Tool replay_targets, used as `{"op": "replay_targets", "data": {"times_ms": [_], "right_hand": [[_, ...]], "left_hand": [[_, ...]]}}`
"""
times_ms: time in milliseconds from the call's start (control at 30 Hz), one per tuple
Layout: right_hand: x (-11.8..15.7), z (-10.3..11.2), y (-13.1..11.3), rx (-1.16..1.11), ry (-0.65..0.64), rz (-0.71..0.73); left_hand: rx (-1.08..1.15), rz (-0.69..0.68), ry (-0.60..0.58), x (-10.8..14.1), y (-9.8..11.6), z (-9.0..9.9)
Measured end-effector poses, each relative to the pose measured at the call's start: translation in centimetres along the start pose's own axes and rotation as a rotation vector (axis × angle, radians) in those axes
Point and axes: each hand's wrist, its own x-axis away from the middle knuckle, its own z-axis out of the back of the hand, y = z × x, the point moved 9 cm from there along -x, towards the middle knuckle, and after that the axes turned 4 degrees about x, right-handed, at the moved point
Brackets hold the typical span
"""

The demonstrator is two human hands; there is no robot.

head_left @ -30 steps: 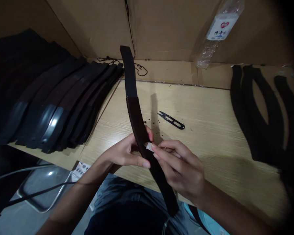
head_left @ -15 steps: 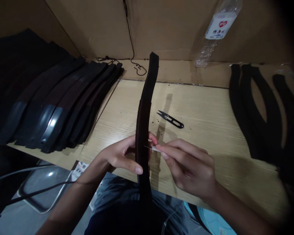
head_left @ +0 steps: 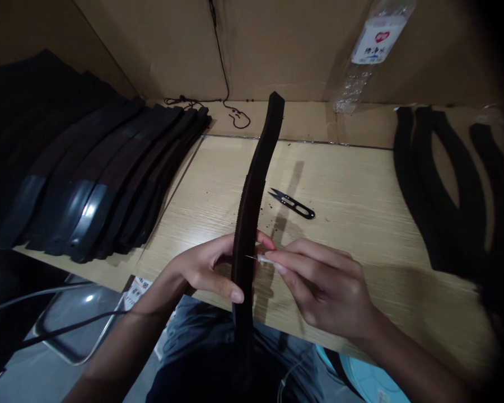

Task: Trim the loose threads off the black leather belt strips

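A long, curved dark strip [head_left: 252, 196] stands nearly upright in front of me, its top leaning right; a ridged or stitched edge runs along its middle part. My left hand [head_left: 214, 274] is wrapped round its lower half, thumb on the near face and a fingertip showing on the far right side. Between thumb and fingers, my right hand [head_left: 323, 285] pinches a thin needle [head_left: 252, 257] with a whitish part near the fingertips. The needle's point lies against or just in front of the strip; I cannot tell whether it enters. Black thread snips [head_left: 292, 204] lie on the table beyond.
A stack of dark curved strips [head_left: 88, 168] covers the table's left side. More dark strips [head_left: 437, 190] lie at the right. A plastic bottle [head_left: 372, 50] leans on the cardboard wall [head_left: 277, 45], where a black cord [head_left: 221, 56] hangs. Below right is a light-blue round object [head_left: 369, 378].
The strip's upper end has tilted to the right. The right hand and needle have shifted very slightly; both hands keep their grip.
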Motion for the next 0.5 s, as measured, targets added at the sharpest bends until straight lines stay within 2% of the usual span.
{"op": "replay_targets", "data": {"times_ms": [333, 500], "right_hand": [[0.16, 0.01, 0.02, 0.000, 0.010, 0.011], [-0.17, -0.09, 0.33, -0.082, -0.027, -0.024]], "left_hand": [[-0.068, -0.041, 0.033, -0.10, 0.59, 0.19], [-0.036, -0.025, -0.022, -0.17, 0.46, -0.10]]}}
